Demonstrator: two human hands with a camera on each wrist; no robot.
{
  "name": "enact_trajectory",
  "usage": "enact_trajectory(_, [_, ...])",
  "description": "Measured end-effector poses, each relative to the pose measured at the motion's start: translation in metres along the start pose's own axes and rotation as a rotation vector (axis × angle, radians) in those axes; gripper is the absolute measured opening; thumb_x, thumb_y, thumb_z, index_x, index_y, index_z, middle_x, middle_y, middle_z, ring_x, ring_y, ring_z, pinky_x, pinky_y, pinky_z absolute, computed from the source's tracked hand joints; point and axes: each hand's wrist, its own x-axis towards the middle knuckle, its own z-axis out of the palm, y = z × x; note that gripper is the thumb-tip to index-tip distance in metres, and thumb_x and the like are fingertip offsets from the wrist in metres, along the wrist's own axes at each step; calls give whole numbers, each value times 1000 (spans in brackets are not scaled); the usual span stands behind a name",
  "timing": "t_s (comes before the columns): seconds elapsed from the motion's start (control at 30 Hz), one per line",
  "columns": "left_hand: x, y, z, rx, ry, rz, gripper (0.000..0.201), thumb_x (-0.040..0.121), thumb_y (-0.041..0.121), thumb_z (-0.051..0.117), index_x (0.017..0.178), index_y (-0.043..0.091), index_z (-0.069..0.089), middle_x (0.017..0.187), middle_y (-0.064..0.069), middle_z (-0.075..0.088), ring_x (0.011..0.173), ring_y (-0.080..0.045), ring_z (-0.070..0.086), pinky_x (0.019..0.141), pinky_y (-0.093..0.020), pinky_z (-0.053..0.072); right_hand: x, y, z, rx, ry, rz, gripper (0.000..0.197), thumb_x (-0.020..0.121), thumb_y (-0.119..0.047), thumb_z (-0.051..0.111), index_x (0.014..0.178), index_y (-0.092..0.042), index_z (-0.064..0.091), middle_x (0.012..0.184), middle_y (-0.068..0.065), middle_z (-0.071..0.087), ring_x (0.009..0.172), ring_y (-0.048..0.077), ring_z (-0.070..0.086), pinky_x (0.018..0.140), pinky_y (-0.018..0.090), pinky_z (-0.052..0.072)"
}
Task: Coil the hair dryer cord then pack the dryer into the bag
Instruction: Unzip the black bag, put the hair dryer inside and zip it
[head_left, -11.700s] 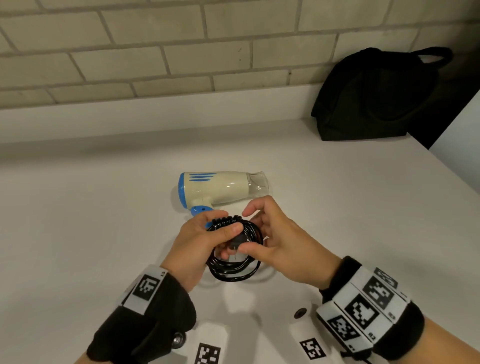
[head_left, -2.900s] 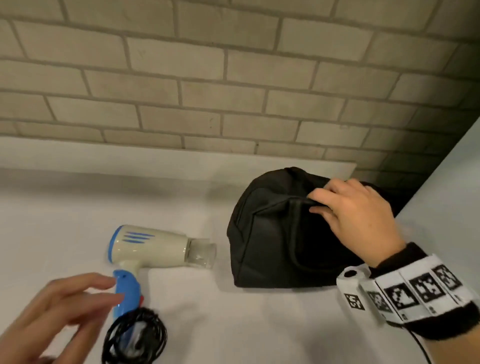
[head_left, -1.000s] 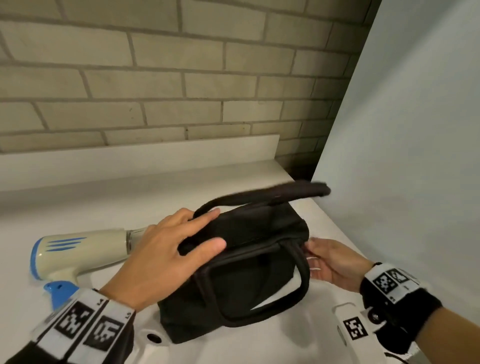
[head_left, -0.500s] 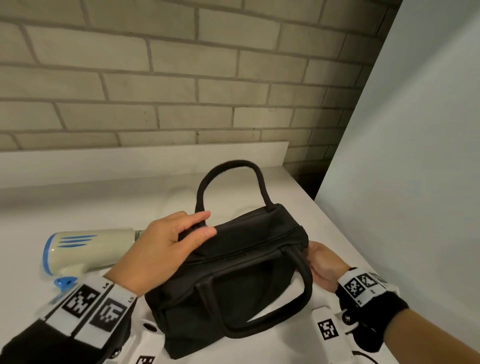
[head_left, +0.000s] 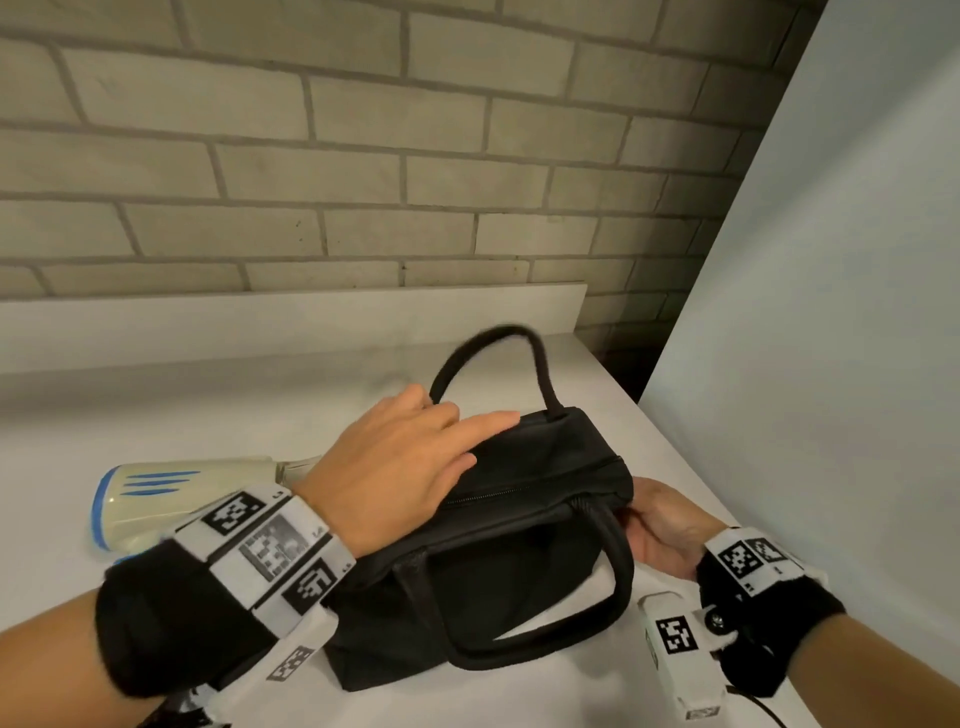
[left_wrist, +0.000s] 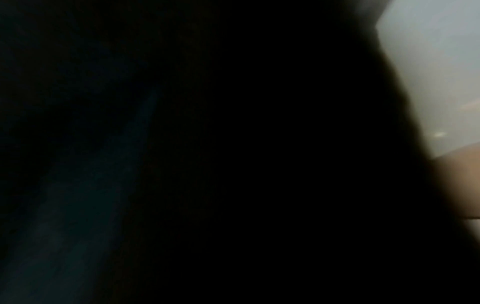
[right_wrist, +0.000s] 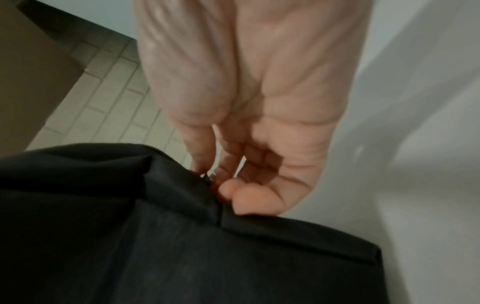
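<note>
I see a white desk (head_left: 218, 415) under a brick wall (head_left: 363, 156); left hand (head_left: 384, 478) lies flat, fingers relaxed, on the black bag (head_left: 519, 561); right hand (right_wrist: 249, 144) fingers pinch its zipper end; dryer (head_left: 156, 499) at left.

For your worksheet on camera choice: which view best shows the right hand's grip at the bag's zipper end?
The right wrist view: the right hand pinches at the bag's zipper end. The head view hides those fingertips behind the bag; the left wrist view is nearly black.

Pale brick wall (head_left: 363, 171) behind, white ledge (head_left: 291, 317) along its base. White counter (head_left: 218, 410) below. Plain grey-white panel (head_left: 841, 291) at right, dark corner gap beside it.
</note>
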Motion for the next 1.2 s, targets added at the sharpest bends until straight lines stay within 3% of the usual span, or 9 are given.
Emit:
enact_trajectory(0.13, [1,-4,4,-116,-65,42,44,85,48,16,127,51,30,75,10,61,70,-11,55,49,-19,35,-2,2,-3,-33,-80,49,50,56,-12,82,99,2,60,94,22,54,87,35,46,81,43,35])
enact_trajectory(0.3, [-1,-4,7,-130,-61,26,49,79,54,4,126,60,14,90,10,67,81,-14,63,59,-30,46,-6,-7,-5,-129,-146,73,47,42,-14,88,82,1,68,82,18,61,79,29,51,75,38,41])
enact_trajectory(0.5, [-1,-2,8,-148,-69,42,46,82,53,10,126,57,24,92,11,71,80,-13,66,57,-28,46,-9,-5,1,-208,-51,75,4,72,-6,63,73,-2,63,68,12,57,65,21,49,68,36,39])
enact_trajectory(0.6, [-1,-2,9,-139,-52,47,48,82,52,12,127,53,27,98,10,72,80,-16,68,57,-29,47,-8,-9,-1,-249,-5,13,12,78,-3,58,69,-4,67,70,12,59,66,23,51,66,35,40])
enact_trajectory(0.7, [-4,-3,9,-132,-45,22,54,79,54,8,129,51,29,102,8,72,81,-18,67,60,-30,47,-16,-23,-4,-312,43,-56,17,90,-9,49,87,-1,63,83,15,59,62,18,59,56,28,50])
enact_trajectory(0.77, [-6,-4,9,-116,-41,-1,60,75,57,1,131,53,22,108,9,70,87,-16,66,65,-28,46,-28,-37,-3,-309,57,-102,17,91,-14,48,85,-3,60,83,13,62,61,16,64,53,26,54])
enact_trajectory(0.83, [-6,-2,8,-74,-68,-19,57,76,59,0,132,55,15,112,11,67,92,-14,63,69,-26,43,-42,-51,3,-408,80,-182,18,91,-16,49,80,-8,60,86,11,63,71,18,64,62,30,53])
enact_trajectory(1.0, [0,4,4,-57,-70,-110,42,92,46,24,133,54,14,116,7,65,98,-18,60,69,-26,38,-67,-76,33,-1069,246,-516,21,91,-25,50,76,-14,59,73,0,56,68,10,49,60,21,36])
enact_trajectory(1.2, [3,15,6,-68,7,-197,41,93,45,25,132,53,18,106,6,69,91,-18,61,64,-25,34,-83,-80,61,-1323,236,-527,23,86,-36,57,72,-18,61,74,0,63,74,17,59,71,35,48])
